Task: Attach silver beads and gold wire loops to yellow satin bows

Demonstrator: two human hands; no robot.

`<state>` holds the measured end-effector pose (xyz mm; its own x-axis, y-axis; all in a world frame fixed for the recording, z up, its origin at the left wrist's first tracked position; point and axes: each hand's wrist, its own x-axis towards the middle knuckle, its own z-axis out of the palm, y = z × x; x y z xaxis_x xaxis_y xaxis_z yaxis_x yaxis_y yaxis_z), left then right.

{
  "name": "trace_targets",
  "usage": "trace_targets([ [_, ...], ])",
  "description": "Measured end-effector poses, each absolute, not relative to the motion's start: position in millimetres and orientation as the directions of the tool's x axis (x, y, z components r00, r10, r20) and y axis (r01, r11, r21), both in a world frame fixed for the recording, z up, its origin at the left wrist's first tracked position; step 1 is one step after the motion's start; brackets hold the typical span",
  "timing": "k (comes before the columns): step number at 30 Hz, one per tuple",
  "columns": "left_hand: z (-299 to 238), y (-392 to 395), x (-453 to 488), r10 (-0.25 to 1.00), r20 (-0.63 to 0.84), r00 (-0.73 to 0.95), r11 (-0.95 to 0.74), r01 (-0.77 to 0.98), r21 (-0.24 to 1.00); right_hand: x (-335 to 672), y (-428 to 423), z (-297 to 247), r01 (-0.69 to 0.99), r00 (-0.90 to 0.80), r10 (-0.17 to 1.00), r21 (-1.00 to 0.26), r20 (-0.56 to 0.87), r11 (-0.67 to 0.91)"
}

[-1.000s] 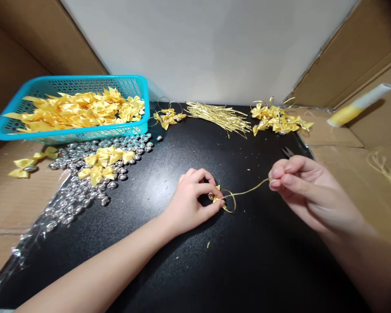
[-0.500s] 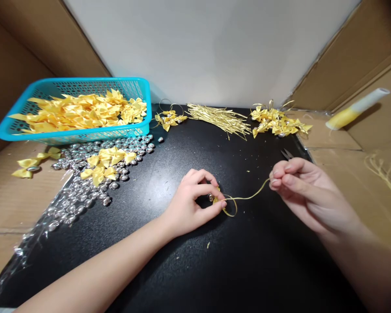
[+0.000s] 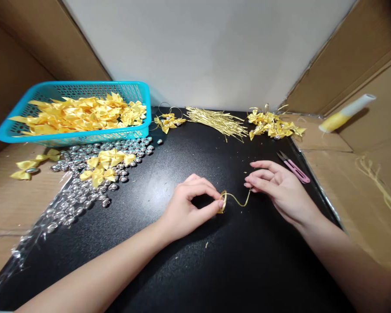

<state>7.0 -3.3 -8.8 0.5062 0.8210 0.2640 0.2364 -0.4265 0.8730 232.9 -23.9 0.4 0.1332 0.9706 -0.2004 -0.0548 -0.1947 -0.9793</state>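
My left hand (image 3: pixel 195 202) is closed in a pinch over the middle of the black table, thumb and forefinger on the looped part of a thin gold cord (image 3: pixel 239 204). A bit of yellow shows at the fingertips; most of what lies behind them is hidden. The cord sags across a short gap to my right hand (image 3: pixel 273 184), whose thumb and forefinger pinch its free end. The other right fingers are loosely curled. Just beyond the right hand lies a pair of pink-handled thread snips (image 3: pixel 295 168), blades pointing away to the left.
At the back left stands a blue basket (image 3: pixel 149 104) of yellow ribbon bows. Silver bells (image 3: pixel 84 198) with several bows (image 3: pixel 99 174) spread before it. Gold ties (image 3: pixel 217 121) and bow-and-bell pieces (image 3: pixel 275 124) lie along the back. A white-and-yellow tube (image 3: pixel 347 114) is at the right.
My right hand has come left, closer to the left hand, and the cord has gone from nearly taut to slack. The snips' pink handles are now uncovered.
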Motion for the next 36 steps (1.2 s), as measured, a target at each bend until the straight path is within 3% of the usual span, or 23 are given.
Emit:
trace_targets([
  [3, -8.6, -4.3, 6.8, 0.838, 0.239, 0.491, -0.391, 0.235, 0.89, 239.1, -23.5, 7.7, -0.202, 0.126, 0.957, -0.952, -0.26, -0.232],
  [7, -8.0, -5.6, 7.1, 0.851, 0.204, 0.483, -0.358, 0.252, 0.899, 252.1, -23.4, 16.6, -0.33, 0.173, 0.956, -0.929, -0.236, -0.169],
  [12, -5.8, -5.8, 6.5, 0.823, 0.16, 0.544, -0.329, 0.227, 0.917, 263.0, -21.9, 24.7, -0.366, 0.232, 0.958, -0.928, -0.167, -0.073],
  [15, -4.4, -5.4, 5.4, 0.793, 0.086, 0.603, -0.227, 0.161, 0.961, 261.3, -19.7, 21.9, -0.262, 0.348, 0.935, -0.965, -0.07, 0.025],
  [18, -5.8, -4.8, 4.8, 0.792, 0.0, 0.611, -0.028, 0.036, 0.999, 251.0, -19.7, 11.0, -0.031, 0.432, 0.898, -0.994, 0.083, 0.107],
  [24, -13.2, -2.8, 6.8, 0.841, 0.003, 0.541, 0.113, -0.181, 0.977, 218.5, -30.1, -7.3, 0.28, 0.189, 0.967, -0.953, 0.17, 0.112],
  [29, -16.4, -1.6, 8.7, 0.873, -0.05, 0.485, 0.206, -0.272, 0.94, 208.4, -37.3, -4.5, 0.343, 0.067, 0.968, -0.916, 0.244, 0.207],
  [36, -18.6, -0.2, 10.1, 0.886, -0.015, 0.464, 0.179, -0.312, 0.933, 211.9, -41.2, 2.3, 0.37, 0.061, 0.926, -0.87, 0.373, 0.326],
])
